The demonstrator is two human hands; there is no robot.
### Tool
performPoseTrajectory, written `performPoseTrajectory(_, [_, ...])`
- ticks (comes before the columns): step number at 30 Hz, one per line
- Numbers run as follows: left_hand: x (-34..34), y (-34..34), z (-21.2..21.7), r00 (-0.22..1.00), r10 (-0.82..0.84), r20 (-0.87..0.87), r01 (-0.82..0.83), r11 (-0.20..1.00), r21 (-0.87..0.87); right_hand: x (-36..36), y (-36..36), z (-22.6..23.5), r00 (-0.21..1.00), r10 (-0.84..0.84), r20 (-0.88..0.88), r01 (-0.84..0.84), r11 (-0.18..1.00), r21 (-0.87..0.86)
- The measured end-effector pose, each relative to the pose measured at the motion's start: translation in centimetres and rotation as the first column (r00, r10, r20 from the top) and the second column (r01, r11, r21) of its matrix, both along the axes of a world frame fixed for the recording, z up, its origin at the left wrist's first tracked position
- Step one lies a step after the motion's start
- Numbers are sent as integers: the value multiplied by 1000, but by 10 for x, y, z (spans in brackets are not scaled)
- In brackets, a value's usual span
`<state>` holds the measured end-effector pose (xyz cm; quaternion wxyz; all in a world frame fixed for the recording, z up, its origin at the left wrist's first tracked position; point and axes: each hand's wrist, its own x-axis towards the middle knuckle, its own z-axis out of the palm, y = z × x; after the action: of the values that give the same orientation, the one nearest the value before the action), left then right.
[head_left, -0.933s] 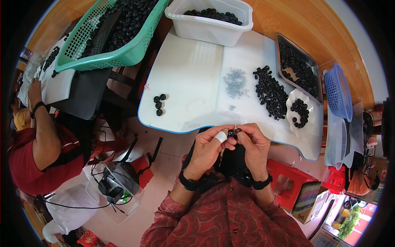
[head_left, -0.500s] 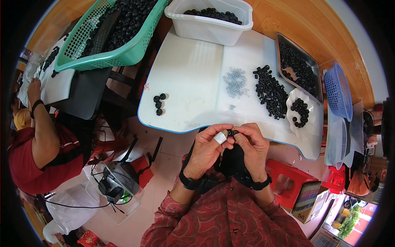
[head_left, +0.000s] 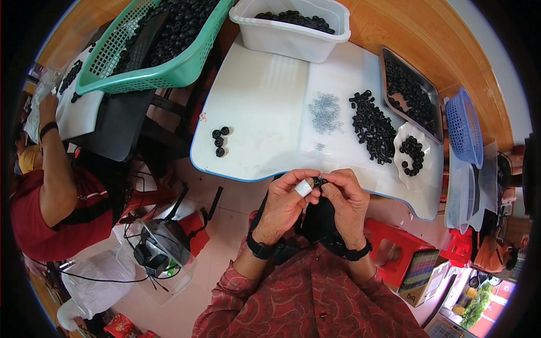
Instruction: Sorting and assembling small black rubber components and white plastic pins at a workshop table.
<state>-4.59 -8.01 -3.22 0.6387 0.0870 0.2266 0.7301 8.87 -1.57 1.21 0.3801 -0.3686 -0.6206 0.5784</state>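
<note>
My white table (head_left: pixel 265 107), loaded with parts.
On it I see a white tub (head_left: pixel 293 34), metal tray (head_left: pixel 434 93), a black ring pile (head_left: pixel 373 127), small clear bits (head_left: pixel 325 112) and four loose rings (head_left: pixel 220 141).

Tub (head_left: pixel 293 31) at table's (head_left: pixel 259 96) far edge, basket (head_left: pixel 152 45) left, tray (head_left: pixel 411 93) right, rings pile (head_left: pixel 373 127) centre-right.

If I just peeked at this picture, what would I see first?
Two hands, the left hand and the right hand, pinch a small black ring together at the near edge of the white table. A pile of black rings lies on the table's right part, and a green basket full of them sits at upper left.
</note>
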Motion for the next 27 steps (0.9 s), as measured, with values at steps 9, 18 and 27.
performPoseTrajectory(9, [0, 0, 0, 1000, 2, -22, -2, 1000, -5, -1, 0, 0, 1000, 0, 18, -1, 1000, 21])
performPoseTrajectory(18, [0, -2, 2, 997, 26, -71, -27, 999, -26, -3, -1, 0, 998, -12, 61, 5, 994, 112])
performPoseTrajectory(27, [-2, -4, 0, 992, 45, -118, -52, 997, -54, -4, -1, -2, 995, -3, 103, -21, 973, 228])
